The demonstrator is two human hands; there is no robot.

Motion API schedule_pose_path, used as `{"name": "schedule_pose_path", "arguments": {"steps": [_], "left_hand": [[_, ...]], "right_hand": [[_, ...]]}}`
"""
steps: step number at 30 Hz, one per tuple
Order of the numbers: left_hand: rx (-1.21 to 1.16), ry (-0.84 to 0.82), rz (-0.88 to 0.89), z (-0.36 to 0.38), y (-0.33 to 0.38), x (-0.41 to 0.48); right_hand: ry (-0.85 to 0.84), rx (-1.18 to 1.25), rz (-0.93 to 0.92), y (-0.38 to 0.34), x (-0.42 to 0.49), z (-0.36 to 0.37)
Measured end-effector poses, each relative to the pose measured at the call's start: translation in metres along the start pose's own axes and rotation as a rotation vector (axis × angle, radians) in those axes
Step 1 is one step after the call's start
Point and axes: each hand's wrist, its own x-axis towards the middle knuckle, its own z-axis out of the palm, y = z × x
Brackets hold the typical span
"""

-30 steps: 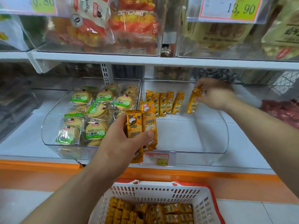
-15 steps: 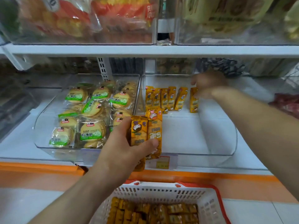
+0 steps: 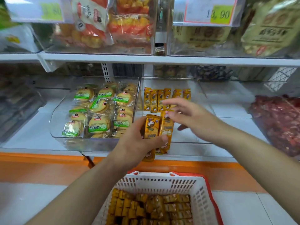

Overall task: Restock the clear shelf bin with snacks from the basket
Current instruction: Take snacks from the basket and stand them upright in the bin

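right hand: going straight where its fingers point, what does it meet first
Probably the tops of the orange snack packets gripped by the left hand; the right hand looks nearly on them, though depth is unclear.

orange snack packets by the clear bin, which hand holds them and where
The left hand grips the bunch of orange foil snack packets round their lower halves, thumb across the front. The right hand holds nothing, fingers spread by their tops.

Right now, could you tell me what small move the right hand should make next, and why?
Probably the right hand should pinch one packet from the bundle in the left hand: it hovers open there, and the clear bin is mostly bare.
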Motion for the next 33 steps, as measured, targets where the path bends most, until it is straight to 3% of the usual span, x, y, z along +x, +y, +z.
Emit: {"name": "schedule_pose_path", "arguments": {"steps": [3, 7, 9, 14, 21, 24, 28, 31, 33], "left_hand": [[-0.003, -0.028, 0.011, 0.006, 0.0, -0.006], [-0.047, 0.029, -0.042, 0.006, 0.001, -0.01], [-0.016, 0.062, -0.032, 0.001, 0.002, -0.009], [-0.052, 0.116, 0.017, -0.005, 0.004, -0.009], [-0.091, 0.139, 0.001, 0.0, 0.005, -0.003], [-0.082, 0.114, -0.061, -0.007, 0.004, 0.002], [-0.063, 0.089, -0.122, -0.024, 0.003, 0.009], [-0.021, 0.084, -0.093, -0.031, 0.004, 0.011], [0.079, 0.156, -0.001, -0.031, 0.004, 0.013]], "right_hand": [[0.086, 0.031, -0.025, -0.001, -0.018, 0.01], [0.222, 0.365, 0.044, 0.0, -0.031, 0.006], [0.18, 0.399, 0.08, 0.002, -0.035, 0.005], [-0.103, 0.344, 0.202, 0.002, -0.043, 0.02], [-0.079, 0.387, 0.207, -0.004, -0.04, 0.023], [-0.064, 0.296, 0.166, -0.004, -0.037, 0.009], [0.12, 0.13, 0.112, 0.003, -0.021, -0.025], [0.211, -0.123, 0.077, 0.016, 0.011, -0.048], [0.234, -0.417, 0.053, 0.028, 0.038, -0.062]]}}
